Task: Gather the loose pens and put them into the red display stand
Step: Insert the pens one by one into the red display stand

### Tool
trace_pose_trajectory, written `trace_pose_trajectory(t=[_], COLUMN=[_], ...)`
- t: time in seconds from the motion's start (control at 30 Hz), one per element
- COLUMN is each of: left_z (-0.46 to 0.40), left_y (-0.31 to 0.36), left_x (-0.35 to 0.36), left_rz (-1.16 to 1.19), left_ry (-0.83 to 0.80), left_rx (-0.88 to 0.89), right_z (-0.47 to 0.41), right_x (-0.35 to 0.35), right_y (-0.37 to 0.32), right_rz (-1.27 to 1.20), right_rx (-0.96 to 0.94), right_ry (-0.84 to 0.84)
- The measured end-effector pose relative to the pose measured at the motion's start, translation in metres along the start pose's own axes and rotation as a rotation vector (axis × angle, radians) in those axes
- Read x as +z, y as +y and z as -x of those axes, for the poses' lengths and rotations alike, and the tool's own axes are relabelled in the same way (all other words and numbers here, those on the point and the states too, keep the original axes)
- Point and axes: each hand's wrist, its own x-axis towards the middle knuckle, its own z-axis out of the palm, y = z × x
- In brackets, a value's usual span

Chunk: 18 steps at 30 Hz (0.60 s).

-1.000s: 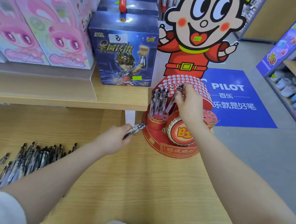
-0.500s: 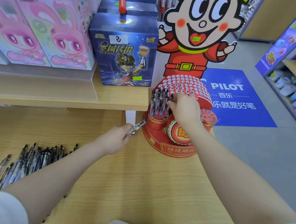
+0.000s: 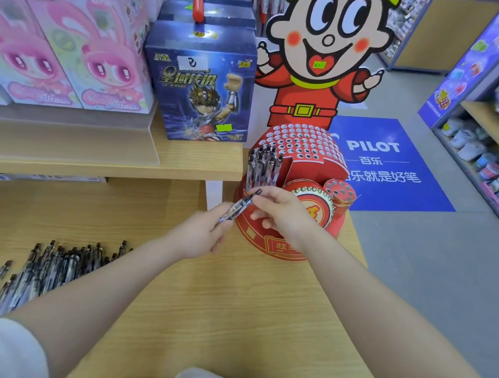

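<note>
The red display stand [image 3: 302,160], topped with rows of white holes, sits at the far right of the wooden table [image 3: 229,310]. Several pens [image 3: 263,167] stand upright in its left side. In front of the stand, a clear black-tipped pen [image 3: 239,206] slants between my hands. My left hand [image 3: 200,234] grips its lower end. My right hand [image 3: 284,214] pinches its upper end. A pile of loose pens [image 3: 49,266] lies on the table at the left, partly hidden by my left forearm.
A raised shelf [image 3: 106,158] behind carries pink boxes [image 3: 73,41] and a dark blue box [image 3: 203,85]. A cartoon cardboard figure [image 3: 325,43] rises behind the stand. The table's right edge drops to the aisle floor with a blue mat [image 3: 397,173]; store shelving [image 3: 493,137] stands far right.
My right hand left the pens standing in the stand and came down to the pen in my left hand. My left hand lifted slightly toward the stand.
</note>
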Motion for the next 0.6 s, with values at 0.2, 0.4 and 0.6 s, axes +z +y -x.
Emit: trace_pose_trajectory(t=[0.2,0.4,0.6], left_z=[0.000,-0.003,-0.005], left_y=[-0.005,-0.009,-0.014], left_x=[0.000,0.002,-0.002], left_rz=[-0.026,-0.117,-0.123], left_ry=[0.017,0.012,-0.004], left_rx=[-0.044,-0.115,-0.147], right_z=[-0.004,-0.012,-0.020], right_x=[-0.004,-0.024,-0.031], right_y=[-0.021,-0.031,-0.037], right_rz=[0.163,0.144,0.184], right_rx=[-0.186,-0.280,-0.326], right_ry=[0.259,0.530,0.608])
